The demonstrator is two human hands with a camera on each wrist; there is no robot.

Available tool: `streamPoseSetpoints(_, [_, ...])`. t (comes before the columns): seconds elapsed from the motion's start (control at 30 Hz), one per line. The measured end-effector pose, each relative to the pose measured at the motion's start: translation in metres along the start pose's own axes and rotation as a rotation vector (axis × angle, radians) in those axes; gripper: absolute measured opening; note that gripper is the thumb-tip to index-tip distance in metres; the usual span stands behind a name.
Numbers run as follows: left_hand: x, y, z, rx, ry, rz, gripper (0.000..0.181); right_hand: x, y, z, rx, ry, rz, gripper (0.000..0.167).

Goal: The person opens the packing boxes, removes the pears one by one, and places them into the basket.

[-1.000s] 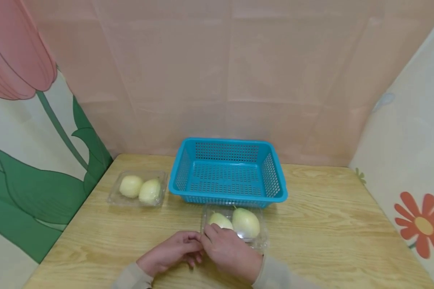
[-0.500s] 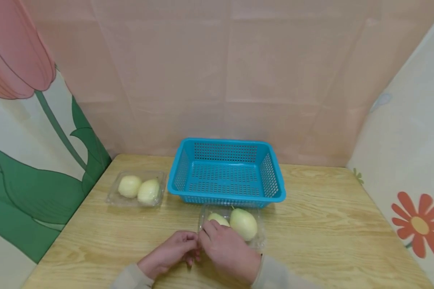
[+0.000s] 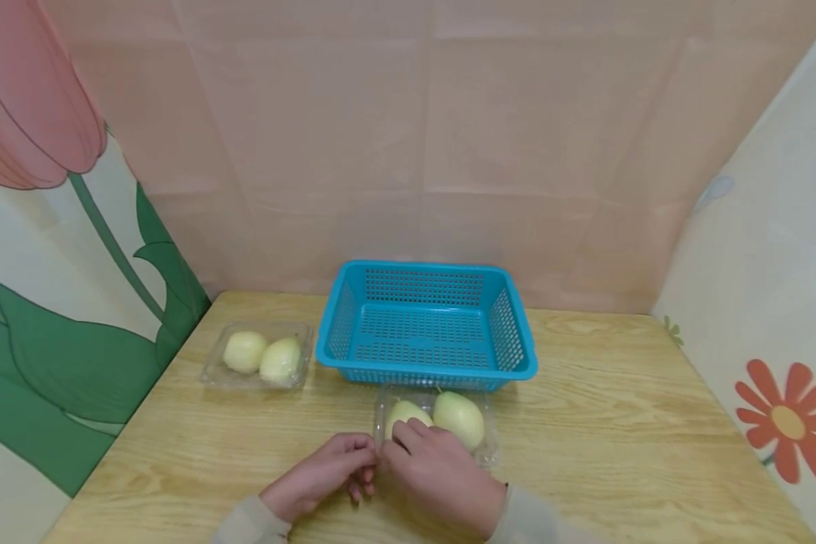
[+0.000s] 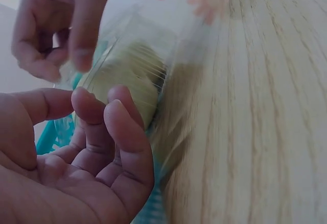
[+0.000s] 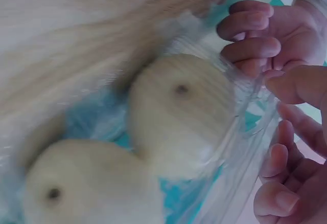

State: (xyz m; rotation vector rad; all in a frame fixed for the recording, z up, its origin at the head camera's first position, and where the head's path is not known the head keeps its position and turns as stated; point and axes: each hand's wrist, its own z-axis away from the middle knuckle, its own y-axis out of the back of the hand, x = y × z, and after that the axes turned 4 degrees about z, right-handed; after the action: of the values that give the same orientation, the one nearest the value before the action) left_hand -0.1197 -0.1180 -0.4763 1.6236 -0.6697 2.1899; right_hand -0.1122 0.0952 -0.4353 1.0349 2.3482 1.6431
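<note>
A clear plastic clamshell container (image 3: 487,453) with two pale green pears (image 3: 459,420) lies in front of the blue basket. My left hand (image 3: 329,470) is at its near left corner, thumb and forefinger pinched together there; the left wrist view (image 4: 87,173) shows the other fingers curled. The see-through edge between these fingertips is hard to make out. My right hand (image 3: 443,474) hovers over the near left part, partly covering the left pear (image 3: 404,414). In the right wrist view, the right thumb and fingers (image 5: 281,198) are bent loosely and apart, beside the container's rim.
A blue perforated basket (image 3: 427,375) stands behind the container, with nothing in it. To its left sits another clear container (image 3: 221,378) with two pears (image 3: 245,352). The wooden table (image 3: 625,423) meets a pink backdrop (image 3: 421,151) and printed side panels.
My right hand has shifted slightly right, its fingertips moving away from the left hand and the container's corner. More of the left pear shows. My left hand stays almost where it was.
</note>
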Motion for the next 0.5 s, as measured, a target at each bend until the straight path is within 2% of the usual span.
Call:
streamPoseSetpoints(0.2, [-0.001,0.002,0.0,0.003,-0.015,-0.025,0.028,0.011,0.004,0.023,0.083,-0.031,-0.046,0.027])
streamPoseSetpoints(0.4, [-0.002,0.007,0.002,-0.003,-0.027,-0.035,0.03,0.025,0.007,0.046,0.125,-0.058,-0.087,0.012])
streamPoseSetpoints(0.5, [-0.001,0.01,0.003,-0.014,-0.02,-0.034,0.025,0.032,0.008,0.055,0.131,-0.056,-0.066,0.029])
